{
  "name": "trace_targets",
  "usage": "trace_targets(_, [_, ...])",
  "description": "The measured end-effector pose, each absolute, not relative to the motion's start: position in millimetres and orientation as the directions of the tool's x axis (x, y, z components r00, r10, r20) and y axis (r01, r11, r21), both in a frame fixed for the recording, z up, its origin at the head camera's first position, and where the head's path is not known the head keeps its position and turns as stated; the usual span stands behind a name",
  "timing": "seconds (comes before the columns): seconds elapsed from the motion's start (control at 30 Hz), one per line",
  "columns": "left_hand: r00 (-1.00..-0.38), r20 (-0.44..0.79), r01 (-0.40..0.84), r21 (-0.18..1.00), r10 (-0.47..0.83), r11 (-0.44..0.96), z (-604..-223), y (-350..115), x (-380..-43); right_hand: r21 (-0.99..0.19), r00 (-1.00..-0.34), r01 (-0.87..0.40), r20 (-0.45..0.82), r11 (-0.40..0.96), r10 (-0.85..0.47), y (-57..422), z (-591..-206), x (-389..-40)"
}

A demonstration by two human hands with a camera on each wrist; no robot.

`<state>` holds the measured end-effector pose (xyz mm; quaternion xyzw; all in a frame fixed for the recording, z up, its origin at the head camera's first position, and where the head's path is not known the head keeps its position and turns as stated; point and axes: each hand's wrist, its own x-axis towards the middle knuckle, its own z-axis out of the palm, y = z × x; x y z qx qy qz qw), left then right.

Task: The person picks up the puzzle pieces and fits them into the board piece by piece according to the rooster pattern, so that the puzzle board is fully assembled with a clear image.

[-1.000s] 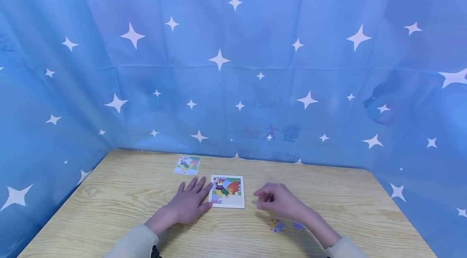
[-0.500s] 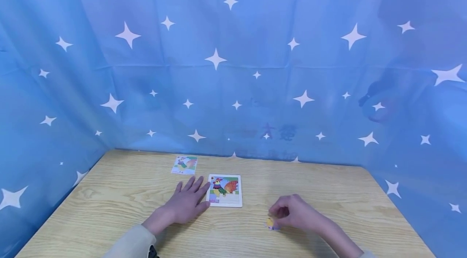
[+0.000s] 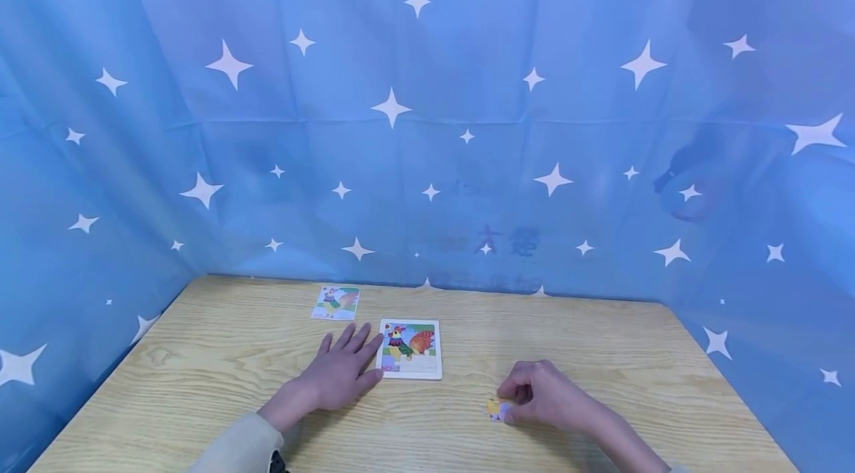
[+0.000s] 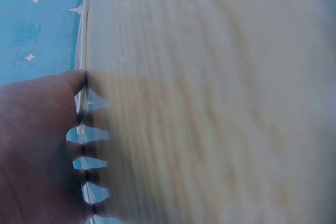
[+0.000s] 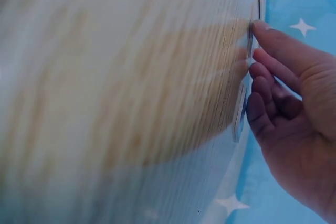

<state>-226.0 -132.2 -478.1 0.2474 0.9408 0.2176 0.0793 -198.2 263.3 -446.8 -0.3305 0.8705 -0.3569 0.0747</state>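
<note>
A square puzzle board (image 3: 417, 375) with a white rim lies mid-table. Its rooster picture is partly filled, with a pale bare area at the lower right. My left hand (image 3: 337, 376) rests flat beside it, fingers spread, with the forefinger and thumb tips at its left rim. To the right, my right hand (image 3: 548, 391) pinches at a small yellow and purple jigsaw piece (image 3: 494, 408) low over the table, thumb and forefinger at its right side. Under the other curled fingers (image 5: 257, 111), the right wrist view shows another flat piece (image 5: 240, 114) edge-on.
A rooster picture card (image 3: 336, 304) lies behind my left hand, near the back of the wooden table (image 3: 601, 347). A blue curtain (image 3: 427, 161) with white stars hangs along the back and sides. A dark band (image 3: 277, 462) circles my left wrist.
My right hand has moved right and toward me, from beside the board down to the yellow and purple piece. The left hand stays at the board, and the view has shifted slightly.
</note>
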Motion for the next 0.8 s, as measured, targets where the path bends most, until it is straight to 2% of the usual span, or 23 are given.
trace_targets(0.17, [-0.866,-0.040,0.429,0.450,0.498,0.783,-477,-132,-225,-0.671,-0.780,-0.506,0.088,0.542,-0.619,262,-446,-198])
trace_targets(0.47, [-0.866,-0.040,0.430,0.449,0.498,0.783,-476,-132,-226,-0.736,-0.780,-0.398,-0.042,0.547,-0.624,255,-442,-204])
trace_targets(0.63, [-0.864,-0.037,0.435,0.448,0.502,0.781,-477,-132,-225,-0.761,-0.767,-0.395,-0.036,0.515,-0.641,251,-441,-204])
trace_targets(0.8, [-0.862,-0.033,0.439,0.448,0.505,0.779,-477,-132,-225,-0.784,-0.782,-0.382,-0.009,0.490,-0.624,241,-437,-205])
